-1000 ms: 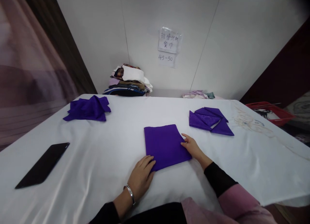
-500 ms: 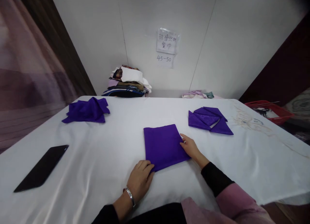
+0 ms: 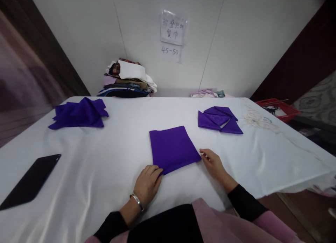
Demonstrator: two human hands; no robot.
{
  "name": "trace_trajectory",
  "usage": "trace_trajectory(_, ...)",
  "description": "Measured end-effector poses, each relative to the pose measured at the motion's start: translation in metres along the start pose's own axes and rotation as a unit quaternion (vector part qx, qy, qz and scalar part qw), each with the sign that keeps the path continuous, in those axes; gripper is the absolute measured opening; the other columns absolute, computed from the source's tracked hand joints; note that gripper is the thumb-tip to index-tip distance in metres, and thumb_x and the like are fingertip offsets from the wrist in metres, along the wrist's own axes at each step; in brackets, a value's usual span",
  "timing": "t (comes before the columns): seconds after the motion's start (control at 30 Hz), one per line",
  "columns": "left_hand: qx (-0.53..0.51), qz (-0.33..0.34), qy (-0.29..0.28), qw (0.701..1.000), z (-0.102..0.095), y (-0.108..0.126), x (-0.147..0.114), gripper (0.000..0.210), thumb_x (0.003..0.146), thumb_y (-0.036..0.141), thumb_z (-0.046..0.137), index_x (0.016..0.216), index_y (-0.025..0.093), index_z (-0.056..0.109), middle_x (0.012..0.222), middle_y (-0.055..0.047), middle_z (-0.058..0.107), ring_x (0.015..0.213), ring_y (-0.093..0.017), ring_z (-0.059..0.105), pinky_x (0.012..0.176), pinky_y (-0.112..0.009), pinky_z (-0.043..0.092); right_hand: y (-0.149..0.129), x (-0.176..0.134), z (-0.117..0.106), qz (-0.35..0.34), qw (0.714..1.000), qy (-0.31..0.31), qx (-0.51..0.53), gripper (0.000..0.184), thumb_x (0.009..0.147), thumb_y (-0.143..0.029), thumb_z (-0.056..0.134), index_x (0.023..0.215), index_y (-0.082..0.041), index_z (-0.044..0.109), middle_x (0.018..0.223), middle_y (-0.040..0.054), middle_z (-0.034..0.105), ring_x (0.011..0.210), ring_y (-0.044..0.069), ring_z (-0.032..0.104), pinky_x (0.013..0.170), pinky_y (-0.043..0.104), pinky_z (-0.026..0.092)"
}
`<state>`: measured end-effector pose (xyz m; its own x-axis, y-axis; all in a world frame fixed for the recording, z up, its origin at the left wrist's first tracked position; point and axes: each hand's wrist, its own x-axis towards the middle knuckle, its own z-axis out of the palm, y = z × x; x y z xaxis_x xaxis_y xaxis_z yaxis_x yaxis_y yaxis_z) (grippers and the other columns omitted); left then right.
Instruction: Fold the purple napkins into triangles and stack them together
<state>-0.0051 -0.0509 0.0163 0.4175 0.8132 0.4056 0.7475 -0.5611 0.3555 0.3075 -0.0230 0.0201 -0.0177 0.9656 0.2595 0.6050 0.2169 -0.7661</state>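
Note:
A purple cloth napkin [image 3: 174, 148], folded into a flat square, lies in front of me. My left hand [image 3: 148, 183], with a silver band at the wrist, pinches its near left corner between thumb and fingers. Beside the near right corner is my right hand [image 3: 214, 166]. Its fingers are slightly bent and apart, with nothing seen between them; whether a fingertip touches the corner I cannot tell. Farther right rests another purple napkin [image 3: 219, 119], folded into pointed flaps. A crumpled heap of purple cloth [image 3: 78, 113] sits at the far left.
A white cloth covers the table [image 3: 118, 138]. On its left lies a dark flat tablet-like object [image 3: 31, 180]. Behind the far edge are stacked clothes [image 3: 128, 78] and a smaller cloth pile [image 3: 206, 93]. To the right stands a red basket [image 3: 287, 113]. A handwritten sign [image 3: 172, 33] hangs on the wall.
My right hand has come off the napkin's right edge and moved slightly right of its near corner. The left hand stays at the left corner. The whole view has shifted a little.

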Motion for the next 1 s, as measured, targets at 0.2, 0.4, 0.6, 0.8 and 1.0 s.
trace_trajectory(0.2, 0.005, 0.006, -0.003, 1.0, 0.002, -0.002, 0.0, 0.019, 0.085, 0.023, 0.048, 0.095, 0.021, 0.063, 0.091, -0.006, 0.062, 0.085, -0.02, 0.055, 0.076, -0.035, 0.05, -0.011, -0.022, 0.001, -0.048, 0.994, -0.028, -0.098, 0.031, 0.086, -0.02, 0.042, 0.108, -0.025, 0.062, 0.105, 0.0067, 0.06, 0.098, 0.021, 0.055, 0.085, 0.038, 0.046)
trace_trajectory(0.4, 0.009, 0.004, -0.017, 1.0, 0.001, -0.001, 0.001, 0.02, 0.086, 0.023, 0.046, 0.094, 0.022, 0.064, 0.088, -0.004, 0.062, 0.082, -0.019, 0.055, 0.073, -0.034, 0.05, -0.018, -0.017, 0.012, -0.155, 0.963, -0.092, -0.202, 0.035, 0.089, -0.024, 0.041, 0.12, -0.022, 0.057, 0.129, 0.0086, 0.051, 0.124, 0.024, 0.039, 0.101, 0.047, 0.033)
trace_trajectory(0.6, 0.001, -0.012, -0.025, 1.0, -0.005, 0.004, 0.001, 0.018, 0.085, 0.026, 0.051, 0.096, 0.021, 0.064, 0.086, -0.005, 0.063, 0.081, -0.018, 0.055, 0.072, -0.035, 0.05, -0.004, -0.018, 0.016, -0.148, 0.92, -0.214, -0.292, 0.055, 0.091, -0.046, 0.035, 0.139, -0.019, 0.031, 0.145, 0.0102, 0.029, 0.134, 0.025, 0.023, 0.107, 0.052, 0.018)
trace_trajectory(0.8, -0.019, -0.026, 0.007, 0.999, -0.009, 0.001, 0.014, 0.025, 0.088, 0.029, 0.046, 0.106, 0.02, 0.06, 0.105, -0.007, 0.062, 0.1, -0.02, 0.055, 0.088, -0.041, 0.047, -0.03, 0.004, 0.012, -0.192, 0.913, -0.2, -0.299, 0.059, 0.091, -0.048, 0.035, 0.142, -0.021, 0.024, 0.147, 0.0095, 0.024, 0.137, 0.025, 0.014, 0.108, 0.053, 0.014)
trace_trajectory(1.0, -0.004, -0.027, -0.063, 0.998, 0.016, 0.001, 0.015, 0.055, 0.084, 0.043, 0.05, 0.132, 0.019, 0.039, 0.14, -0.011, 0.039, 0.133, -0.028, 0.026, 0.103, -0.05, 0.033, -0.096, 0.047, 0.059, -0.288, 0.872, -0.345, -0.191, 0.062, 0.091, -0.05, 0.033, 0.143, -0.021, 0.019, 0.149, 0.0071, 0.019, 0.137, 0.021, 0.013, 0.111, 0.045, 0.01)
